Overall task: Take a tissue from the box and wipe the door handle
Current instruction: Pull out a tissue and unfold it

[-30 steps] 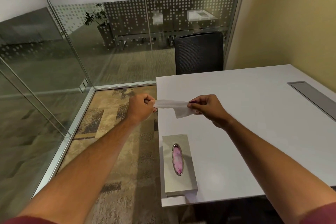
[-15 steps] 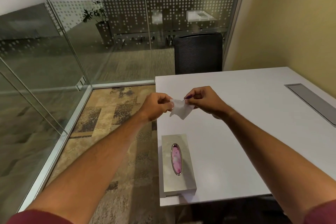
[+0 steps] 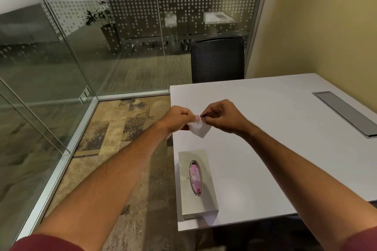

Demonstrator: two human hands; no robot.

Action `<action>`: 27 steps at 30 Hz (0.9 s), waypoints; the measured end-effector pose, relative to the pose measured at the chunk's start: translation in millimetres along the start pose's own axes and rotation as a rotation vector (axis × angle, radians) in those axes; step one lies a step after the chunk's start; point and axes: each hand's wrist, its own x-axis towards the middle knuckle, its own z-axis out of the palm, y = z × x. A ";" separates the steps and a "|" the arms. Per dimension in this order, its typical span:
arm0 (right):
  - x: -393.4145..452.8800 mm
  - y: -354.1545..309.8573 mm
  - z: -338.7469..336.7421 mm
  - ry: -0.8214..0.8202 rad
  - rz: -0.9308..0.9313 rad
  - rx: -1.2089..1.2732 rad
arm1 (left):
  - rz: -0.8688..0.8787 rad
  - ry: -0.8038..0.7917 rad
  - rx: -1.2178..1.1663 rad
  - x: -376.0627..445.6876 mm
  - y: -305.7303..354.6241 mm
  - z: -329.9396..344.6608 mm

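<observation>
Presently both hands meet above the left edge of the white bench [image 3: 265, 149], fingertips nearly touching. Left hand [image 3: 177, 118]: fingers curled in, pinching the upper left part of the tissue [image 3: 199, 129]. Right hand [image 3: 221, 116]: thumb and forefinger closed on the tissue's top edge, other fingers bent. Tissue: white, bunched small, hanging as a short point below the two grips, clear of the bench surface.

Tissue box [image 3: 196, 184]: silver-grey, rectangular, lying flat at the near-left corner of the bench, long side running along the left edge. Oval slot in its lid with a metal rim; pink showing inside. Box is nearer the viewer than the hands and apart from them.

Grey recessed panel [image 3: 344, 113] set into the bench toward the right edge. Dark chair [image 3: 217, 59] stands just beyond the far edge. Glass partitions [image 3: 61, 67] with a dotted film run along the left and far sides; patterned carpet [image 3: 114, 128] on the floor left of the bench. Door handle: cannot tell where it is in this view. Dark red sleeves [image 3: 47, 242] at the bottom corners.
</observation>
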 end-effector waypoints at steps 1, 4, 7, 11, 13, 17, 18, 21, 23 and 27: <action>-1.4 0.8 0.3 0.002 0.014 0.013 | 0.032 0.031 -0.021 0.7 -0.1 -0.1; -7.7 2.3 1.6 -0.025 0.053 0.090 | 0.097 0.108 -0.122 2.8 0.1 -3.2; -14.2 3.2 1.9 -0.092 0.092 0.158 | 0.120 0.121 -0.164 3.9 -0.5 -6.4; -16.4 3.4 1.4 -0.187 0.140 0.162 | 0.142 0.179 -0.208 5.1 0.8 -9.5; -16.1 3.7 2.9 -0.239 0.154 0.153 | 0.144 0.191 -0.203 5.6 0.2 -10.1; -12.9 3.2 3.9 -0.168 0.180 0.195 | 0.142 0.124 -0.195 2.7 1.1 -7.3; -11.3 3.7 2.8 -0.105 0.189 0.225 | 0.146 0.111 -0.192 1.7 2.6 -6.8; -6.8 7.3 -0.8 0.022 0.257 0.356 | 0.165 0.080 -0.183 -1.3 8.1 -7.3; -5.6 7.0 -0.3 -0.013 0.302 0.426 | 0.174 0.062 -0.181 -2.5 11.0 -7.0; -3.7 3.6 7.8 -0.024 0.271 0.455 | 0.180 0.047 -0.182 -4.7 11.4 -8.9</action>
